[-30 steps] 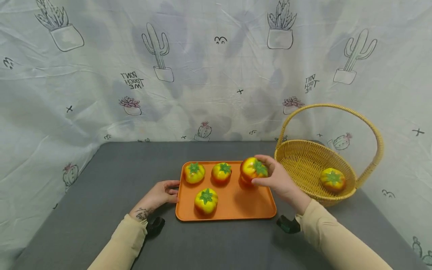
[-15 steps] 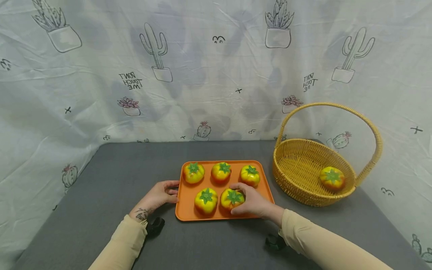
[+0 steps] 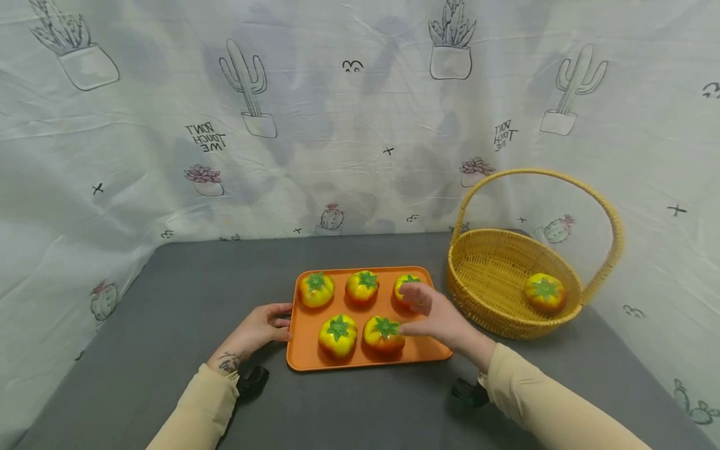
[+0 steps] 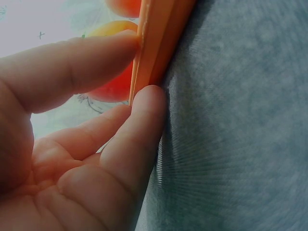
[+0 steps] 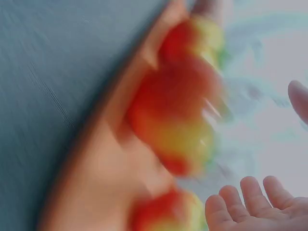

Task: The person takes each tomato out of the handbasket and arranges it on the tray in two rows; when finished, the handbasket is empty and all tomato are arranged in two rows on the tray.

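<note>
An orange tray lies on the dark grey table and bears several red-yellow fruits with green star-shaped leaf tops, like tomatoes or persimmons. Two of them, a left fruit and a right fruit, form the front row. My left hand pinches the tray's left edge; in the left wrist view the thumb is against the rim and a finger lies below. Over the tray's right side hovers my right hand, fingers spread and holding nothing, partly covering the back right fruit. Fruits blur in the right wrist view.
A yellow wicker basket with a tall arched handle stands right of the tray. One similar fruit sits inside it. A printed curtain hangs behind the table.
My right hand set a fruit down at the tray's front right, let go and drew up and to the right. The left hand keeps its place at the tray; the head view has shifted slightly.
</note>
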The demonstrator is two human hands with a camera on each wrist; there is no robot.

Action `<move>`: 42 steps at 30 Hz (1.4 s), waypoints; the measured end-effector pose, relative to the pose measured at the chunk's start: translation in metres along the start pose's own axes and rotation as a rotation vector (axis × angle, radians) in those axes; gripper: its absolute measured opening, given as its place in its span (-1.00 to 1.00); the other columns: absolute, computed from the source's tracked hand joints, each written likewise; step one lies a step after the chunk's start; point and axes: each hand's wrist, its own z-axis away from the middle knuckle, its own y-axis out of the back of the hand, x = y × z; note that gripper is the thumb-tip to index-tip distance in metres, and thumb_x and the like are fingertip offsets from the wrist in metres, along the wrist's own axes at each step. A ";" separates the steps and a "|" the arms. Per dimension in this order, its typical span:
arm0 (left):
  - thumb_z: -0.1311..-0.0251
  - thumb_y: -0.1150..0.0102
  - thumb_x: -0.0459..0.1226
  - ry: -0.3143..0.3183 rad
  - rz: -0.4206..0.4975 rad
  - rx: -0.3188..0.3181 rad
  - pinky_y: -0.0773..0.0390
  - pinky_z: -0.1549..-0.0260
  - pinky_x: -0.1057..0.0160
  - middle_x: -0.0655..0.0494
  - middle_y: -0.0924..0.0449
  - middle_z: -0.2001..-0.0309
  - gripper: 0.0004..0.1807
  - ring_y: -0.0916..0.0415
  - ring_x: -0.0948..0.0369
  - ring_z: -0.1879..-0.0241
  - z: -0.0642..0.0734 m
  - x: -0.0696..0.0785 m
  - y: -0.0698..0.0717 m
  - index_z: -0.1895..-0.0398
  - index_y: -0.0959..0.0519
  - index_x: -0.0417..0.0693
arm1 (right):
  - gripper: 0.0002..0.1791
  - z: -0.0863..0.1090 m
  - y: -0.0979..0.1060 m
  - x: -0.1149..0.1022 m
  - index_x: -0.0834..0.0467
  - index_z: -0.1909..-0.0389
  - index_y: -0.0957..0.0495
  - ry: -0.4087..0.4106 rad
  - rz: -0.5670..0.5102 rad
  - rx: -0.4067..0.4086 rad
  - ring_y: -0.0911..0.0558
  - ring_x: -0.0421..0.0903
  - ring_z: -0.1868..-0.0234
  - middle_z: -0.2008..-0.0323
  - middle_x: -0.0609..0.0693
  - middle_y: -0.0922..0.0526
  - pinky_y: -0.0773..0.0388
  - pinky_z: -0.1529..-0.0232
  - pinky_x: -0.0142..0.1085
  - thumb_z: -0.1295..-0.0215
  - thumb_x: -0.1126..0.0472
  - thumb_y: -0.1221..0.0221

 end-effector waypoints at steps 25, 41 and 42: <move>0.06 -0.26 -0.50 -0.017 0.002 0.002 -0.60 0.20 0.23 -0.38 -0.28 -0.22 -0.24 -0.46 -0.02 -0.03 0.001 -0.001 -0.001 -0.28 -0.19 -0.45 | 0.10 0.050 0.194 0.028 0.53 -0.34 0.14 -0.371 0.648 0.338 -0.15 0.46 -0.21 -0.27 0.55 -0.04 -0.13 -0.16 0.27 -0.02 0.02 -0.29; 0.04 -0.25 -0.49 -0.010 -0.009 -0.001 -0.60 0.21 0.23 -0.37 -0.27 -0.22 -0.24 -0.46 -0.01 -0.02 0.002 0.000 -0.001 -0.29 -0.18 -0.44 | -0.40 0.044 0.186 0.035 0.43 0.18 -0.27 -0.458 0.717 0.329 -0.40 0.03 0.39 0.39 0.19 -0.38 -0.36 0.50 -0.30 0.19 0.20 -0.32; 0.04 -0.25 -0.49 -0.010 -0.008 0.000 -0.60 0.21 0.23 -0.37 -0.27 -0.22 -0.24 -0.46 -0.01 -0.01 0.002 0.000 -0.001 -0.29 -0.18 -0.44 | -0.35 0.043 0.186 0.035 0.46 0.12 -0.28 -0.441 0.714 0.339 -0.41 0.04 0.38 0.35 0.22 -0.39 -0.37 0.49 -0.30 0.17 0.18 -0.33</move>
